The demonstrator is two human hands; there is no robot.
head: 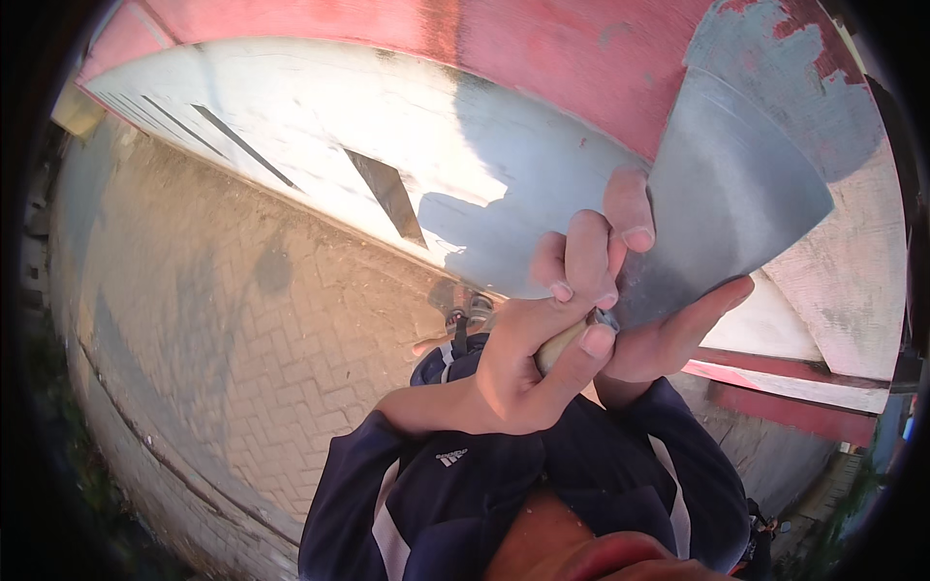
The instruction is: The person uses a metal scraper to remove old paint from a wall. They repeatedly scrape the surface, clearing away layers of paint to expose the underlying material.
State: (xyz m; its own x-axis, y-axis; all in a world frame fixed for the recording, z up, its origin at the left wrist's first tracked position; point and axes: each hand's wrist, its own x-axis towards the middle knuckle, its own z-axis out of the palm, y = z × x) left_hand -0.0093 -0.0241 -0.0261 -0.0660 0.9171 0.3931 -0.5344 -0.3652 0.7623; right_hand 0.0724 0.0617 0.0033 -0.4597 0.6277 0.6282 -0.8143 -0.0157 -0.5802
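Observation:
A wide grey metal putty knife blade is held up close before me, flaring toward the upper right. Its pale handle lies in the grip of my left hand, whose thumb presses near the metal neck. My right hand supports the narrow part of the blade from below. The right thumb lies along the blade's lower edge, and curled fingers show on its other side. Part of the handle is hidden in the left palm. Behind the blade stands a painted wall, pink-red above and white below.
A patch of pale grey coating with ragged edges covers red paint at the upper right. Slanted dark shapes mark the wall's white lower part. Herringbone paving runs along the wall's foot. My sandalled feet stand near its base.

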